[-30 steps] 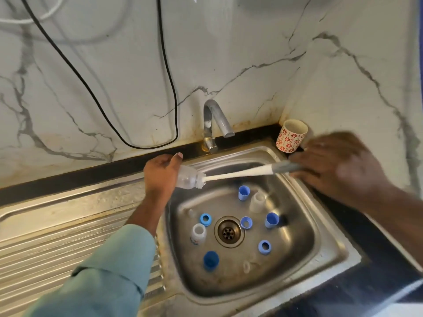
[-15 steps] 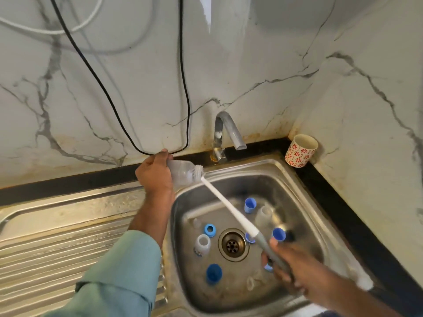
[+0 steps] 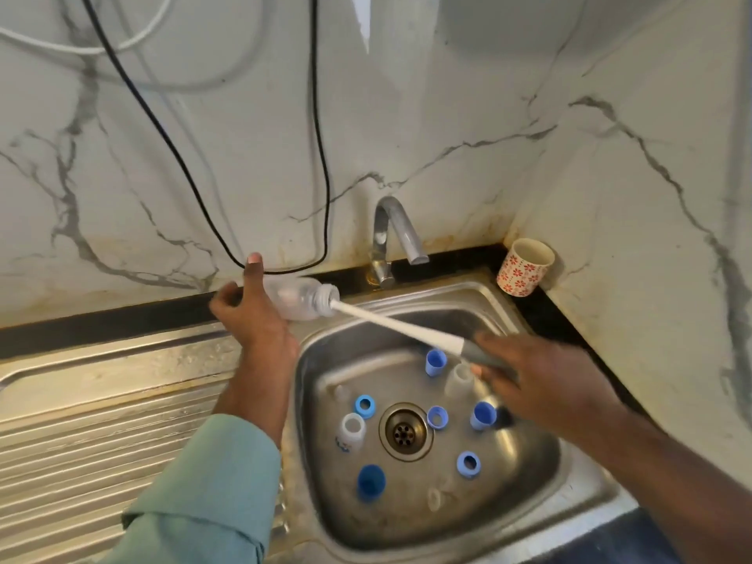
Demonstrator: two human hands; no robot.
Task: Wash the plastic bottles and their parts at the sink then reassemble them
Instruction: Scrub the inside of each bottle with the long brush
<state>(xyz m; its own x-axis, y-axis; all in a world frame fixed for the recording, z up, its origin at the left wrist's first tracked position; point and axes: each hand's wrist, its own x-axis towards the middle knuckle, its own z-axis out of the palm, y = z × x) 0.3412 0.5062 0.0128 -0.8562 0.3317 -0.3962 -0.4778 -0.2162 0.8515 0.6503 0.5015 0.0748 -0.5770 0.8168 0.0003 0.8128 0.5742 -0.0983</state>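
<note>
My left hand (image 3: 254,315) grips a clear plastic bottle (image 3: 299,298) held sideways over the sink's back left corner, neck pointing right. A white bottle brush (image 3: 390,321) is pushed into its mouth; my right hand (image 3: 541,384) holds the brush's grey handle over the basin. In the steel sink (image 3: 541,474) lie several blue caps and rings, such as a blue cap (image 3: 370,482) at the front and a blue ring (image 3: 365,405) left of the drain. A small white bottle (image 3: 352,429) stands left of the drain (image 3: 405,431), and a clear bottle (image 3: 459,378) stands near my right hand.
A chrome tap (image 3: 392,234) stands behind the basin, no water running. A red-flowered cup (image 3: 525,267) sits in the back right corner. The ribbed steel drainboard (image 3: 101,421) stretches to the left. A black cable (image 3: 317,156) hangs down the marble wall behind my left hand.
My right hand swung the brush handle from the back right down to the front, then back up to the right. The brush head went inside the bottle. My left hand lifted slightly.
</note>
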